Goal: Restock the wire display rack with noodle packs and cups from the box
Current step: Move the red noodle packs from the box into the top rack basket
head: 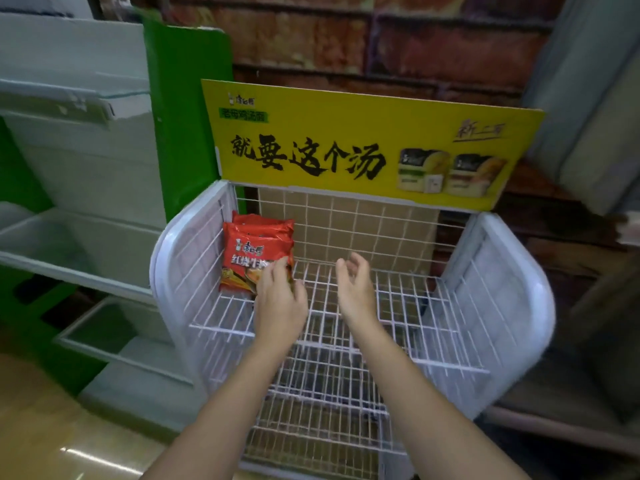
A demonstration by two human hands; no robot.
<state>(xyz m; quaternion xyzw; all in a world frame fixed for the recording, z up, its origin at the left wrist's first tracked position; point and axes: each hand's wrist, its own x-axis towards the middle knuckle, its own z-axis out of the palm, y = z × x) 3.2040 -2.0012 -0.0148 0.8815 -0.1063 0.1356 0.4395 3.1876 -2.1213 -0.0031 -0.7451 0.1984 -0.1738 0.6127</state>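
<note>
A white wire display rack (398, 299) stands before me with several tiers. Two red noodle packs (254, 252) stand one behind the other at the back left corner of the top shelf, leaning on the rear grid. My left hand (280, 301) reaches over the shelf, its fingertips touching the front pack's lower right corner. My right hand (355, 289) hovers over the shelf's middle, fingers relaxed and holding nothing. No box or cups are in view.
A yellow sign board (363, 147) tops the rack's back. Cardboard backs the rear grid (363, 230). A green and white freezer cabinet (86, 161) stands to the left. A brick-pattern wall (346, 39) lies behind.
</note>
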